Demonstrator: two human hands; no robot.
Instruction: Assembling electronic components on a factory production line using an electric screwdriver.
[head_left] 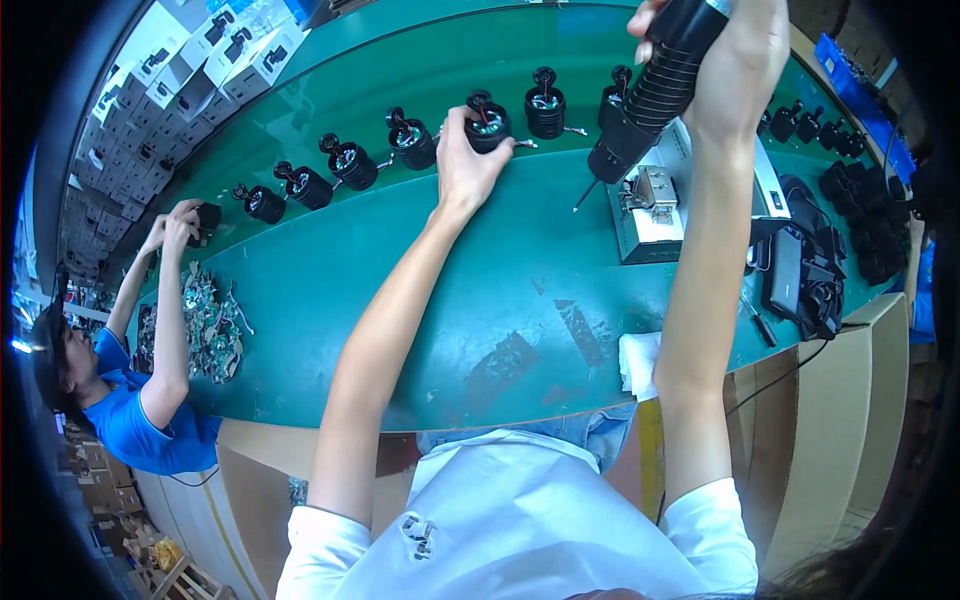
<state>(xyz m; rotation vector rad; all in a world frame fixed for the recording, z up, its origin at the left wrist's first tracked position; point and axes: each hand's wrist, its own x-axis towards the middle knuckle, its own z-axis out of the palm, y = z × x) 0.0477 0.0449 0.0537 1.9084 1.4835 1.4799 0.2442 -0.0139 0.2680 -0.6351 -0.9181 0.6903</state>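
My left hand (466, 165) grips a black cylindrical housing (489, 124) from its near side, fingers and thumb around it. Green circuitry and thin wires show in the housing's open top, and a small round black part stands at its far edge. Raised at the upper right, my right hand (738, 75) is wrapped round a black electric screwdriver (655, 95). Its thin bit points down and left, above the table and apart from the held housing. Similar housings stand in a row on both sides, among them one (545, 112) just right of my left hand.
A screw feeder (652, 195) in a box-like stand sits below the screwdriver. Circuit boards (210, 325) lie heaped on the green table's left, near a co-worker (150, 400) handling a dark part. A white cloth (640, 362), a hand screwdriver (760, 325) and black parts (860, 220) lie right.
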